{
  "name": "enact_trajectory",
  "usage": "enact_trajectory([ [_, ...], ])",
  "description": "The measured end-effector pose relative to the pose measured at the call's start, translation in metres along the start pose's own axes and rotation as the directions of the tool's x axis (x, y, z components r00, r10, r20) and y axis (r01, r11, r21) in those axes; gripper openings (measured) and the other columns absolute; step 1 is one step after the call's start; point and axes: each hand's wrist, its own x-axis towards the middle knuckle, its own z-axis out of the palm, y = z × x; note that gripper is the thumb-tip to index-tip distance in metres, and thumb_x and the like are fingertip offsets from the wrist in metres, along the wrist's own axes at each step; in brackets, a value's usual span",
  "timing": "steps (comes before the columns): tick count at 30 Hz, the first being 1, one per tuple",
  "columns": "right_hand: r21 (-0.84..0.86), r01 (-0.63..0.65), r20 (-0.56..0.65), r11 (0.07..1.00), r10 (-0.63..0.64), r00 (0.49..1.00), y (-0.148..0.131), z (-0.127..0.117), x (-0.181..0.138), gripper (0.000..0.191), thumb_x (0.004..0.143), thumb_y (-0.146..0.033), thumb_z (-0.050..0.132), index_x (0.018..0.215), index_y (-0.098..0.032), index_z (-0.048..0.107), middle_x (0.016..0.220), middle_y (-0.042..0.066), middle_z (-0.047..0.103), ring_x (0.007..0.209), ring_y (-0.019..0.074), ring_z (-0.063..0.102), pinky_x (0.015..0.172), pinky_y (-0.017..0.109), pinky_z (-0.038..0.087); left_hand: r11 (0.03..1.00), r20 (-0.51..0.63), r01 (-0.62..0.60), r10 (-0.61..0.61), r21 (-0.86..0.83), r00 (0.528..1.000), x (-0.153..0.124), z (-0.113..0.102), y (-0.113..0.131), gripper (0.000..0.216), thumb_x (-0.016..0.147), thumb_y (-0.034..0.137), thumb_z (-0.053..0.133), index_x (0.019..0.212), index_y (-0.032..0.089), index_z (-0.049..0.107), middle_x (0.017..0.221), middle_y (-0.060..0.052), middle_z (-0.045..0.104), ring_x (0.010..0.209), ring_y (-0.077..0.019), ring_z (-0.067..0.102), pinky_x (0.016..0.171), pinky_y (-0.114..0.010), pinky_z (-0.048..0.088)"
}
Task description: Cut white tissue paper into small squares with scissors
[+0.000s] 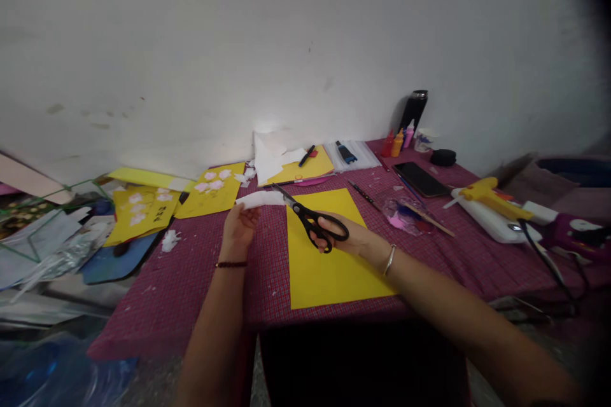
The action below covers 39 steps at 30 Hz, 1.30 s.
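Note:
My left hand (242, 224) is closed on one end of a white paper strip (262, 198), holding it above the table. In my right hand (341, 233) is a pair of black-handled scissors (308, 216), fingers through the loops. Its blades point up and left and meet the strip's right end; whether they are cutting into it I cannot tell. Below my right hand lies a blank yellow sheet (324, 276), flat on the tablecloth.
Yellow sheets with pink paper flowers (210, 186) lie at the left on the checked tablecloth (191, 273). At the right are a phone (421, 179), a yellow glue gun (494, 196) and a dark flask (413, 111). A craft knife (363, 194) rests behind the blank sheet.

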Motion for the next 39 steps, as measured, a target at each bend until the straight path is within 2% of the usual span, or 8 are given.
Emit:
enact_trajectory([
  [6, 0.043, -0.007, -0.110, 0.999, 0.012, 0.994, 0.004, 0.003, 0.003, 0.043, 0.081, -0.057, 0.066, 0.088, -0.017, 0.052, 0.067, -0.003, 0.056, 0.045, 0.0057, 0.044, 0.042, 0.020, 0.036, 1.000, -0.005, 0.018, -0.018, 0.002, 1.000, -0.004, 0.003, 0.003, 0.013, 0.080, 0.010, 0.049, 0.077, 0.014, 0.062, 0.065, -0.004, 0.071, 0.058, -0.0154, 0.067, 0.058, -0.025, 0.054],
  [11, 0.153, -0.047, -0.087, 0.987, 0.061, 0.994, 0.010, -0.004, 0.005, 0.055, 0.074, -0.065, 0.069, 0.101, -0.019, 0.051, 0.077, 0.000, 0.061, 0.058, 0.0109, 0.057, 0.061, 0.028, 0.049, 1.000, -0.045, -0.005, 0.004, -0.005, 0.999, -0.002, 0.001, 0.006, 0.013, 0.079, 0.011, 0.051, 0.069, 0.017, 0.056, 0.059, 0.000, 0.068, 0.055, -0.0129, 0.066, 0.063, -0.025, 0.055],
  [15, -0.153, -0.031, -0.113, 0.988, 0.013, 0.993, 0.002, -0.013, 0.005, 0.051, 0.080, -0.060, 0.064, 0.107, -0.018, 0.055, 0.084, 0.003, 0.061, 0.063, 0.0123, 0.057, 0.061, 0.028, 0.045, 1.000, -0.067, -0.007, 0.008, 0.025, 0.998, 0.000, -0.001, 0.007, 0.013, 0.080, 0.012, 0.053, 0.068, 0.016, 0.058, 0.058, -0.002, 0.068, 0.057, -0.0140, 0.067, 0.062, -0.025, 0.055],
  [17, -0.501, 0.007, -0.111, 0.865, -0.072, 0.991, -0.006, -0.020, 0.004, 0.045, 0.079, -0.045, 0.068, 0.113, -0.018, 0.058, 0.093, 0.005, 0.064, 0.072, 0.0148, 0.058, 0.066, 0.029, 0.045, 0.999, -0.070, -0.005, 0.008, 0.049, 0.998, 0.001, -0.002, 0.007, 0.014, 0.082, 0.013, 0.053, 0.071, 0.014, 0.061, 0.061, -0.005, 0.070, 0.059, -0.0152, 0.068, 0.060, -0.023, 0.054],
  [20, -0.870, 0.051, -0.024, 0.490, -0.145, 0.989, -0.014, -0.027, 0.001, 0.046, 0.072, -0.024, 0.070, 0.118, -0.018, 0.063, 0.105, 0.008, 0.065, 0.089, 0.0215, 0.058, 0.079, 0.034, 0.044, 0.997, -0.067, -0.015, 0.020, 0.072, 0.998, 0.000, -0.003, 0.006, 0.013, 0.084, 0.013, 0.053, 0.075, 0.012, 0.063, 0.063, -0.007, 0.071, 0.059, -0.0148, 0.068, 0.059, -0.023, 0.054],
  [25, -0.985, 0.076, 0.068, 0.155, -0.056, 0.996, -0.010, -0.028, -0.003, 0.049, 0.067, -0.018, 0.072, 0.116, -0.017, 0.069, 0.095, 0.011, 0.064, 0.083, 0.0237, 0.058, 0.076, 0.034, 0.043, 0.995, -0.034, -0.043, 0.046, 0.088, 0.998, -0.002, -0.002, 0.004, 0.004, 0.081, 0.015, 0.062, 0.079, 0.013, 0.065, 0.065, -0.004, 0.071, 0.057, -0.0125, 0.068, 0.058, -0.020, 0.054],
  [32, -0.970, 0.035, -0.004, 0.239, -0.163, 0.987, -0.004, -0.025, 0.002, 0.040, 0.080, -0.025, 0.067, 0.118, -0.014, 0.065, 0.102, 0.013, 0.064, 0.090, 0.0244, 0.059, 0.081, 0.038, 0.046, 0.995, 0.044, -0.053, 0.049, 0.086, 0.998, -0.015, 0.009, 0.006, 0.005, 0.080, 0.014, 0.063, 0.076, 0.015, 0.064, 0.063, -0.002, 0.071, 0.056, -0.0116, 0.066, 0.056, -0.020, 0.052],
  [39, -0.830, 0.120, -0.151, 0.544, -0.427, 0.892, 0.000, -0.014, 0.007, 0.068, 0.079, -0.025, 0.068, 0.141, -0.023, 0.042, 0.125, 0.013, 0.058, 0.105, 0.0233, 0.057, 0.090, 0.043, 0.046, 0.991, 0.238, -0.008, -0.024, 0.134, 0.971, -0.050, 0.053, 0.013, 0.009, 0.074, 0.013, 0.070, 0.072, 0.016, 0.061, 0.064, -0.002, 0.069, 0.058, -0.0121, 0.066, 0.061, -0.023, 0.053],
])
